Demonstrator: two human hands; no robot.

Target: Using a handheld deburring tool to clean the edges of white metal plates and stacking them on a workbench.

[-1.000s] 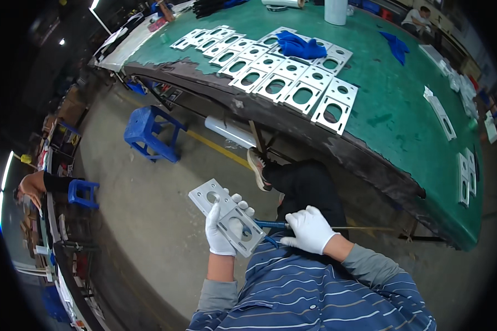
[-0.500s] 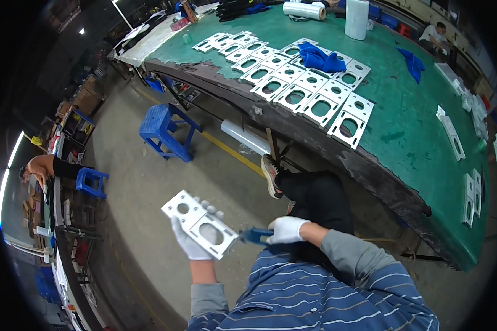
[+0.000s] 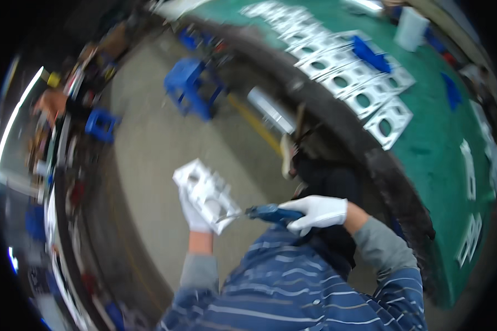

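Note:
My gloved left hand [image 3: 193,212] is closed around a white flat plate [image 3: 206,193] with a round hole, a larger oblong hole and small slots. The plate is tilted above the floor in front of me, its picture smeared by motion. In my gloved right hand [image 3: 321,212] is a blue hand tool [image 3: 268,213] with a dark narrow tip. That tip points left at the plate's lower right corner; whether the two touch I cannot tell. Blur hides the tool's exact kind.
Similar white plates [image 3: 388,121] lie in overlapping rows on the green table [image 3: 425,165] at right, a blue cloth [image 3: 370,55] on them. A clear roll [image 3: 411,27] stands behind. Blue stools [image 3: 186,83] stand on the floor. Another person [image 3: 52,105] is at far left.
My view has swung, so the table and stools sit elsewhere in the picture. Both hands appear higher, still holding plate and tool. More of the blue tool shows now.

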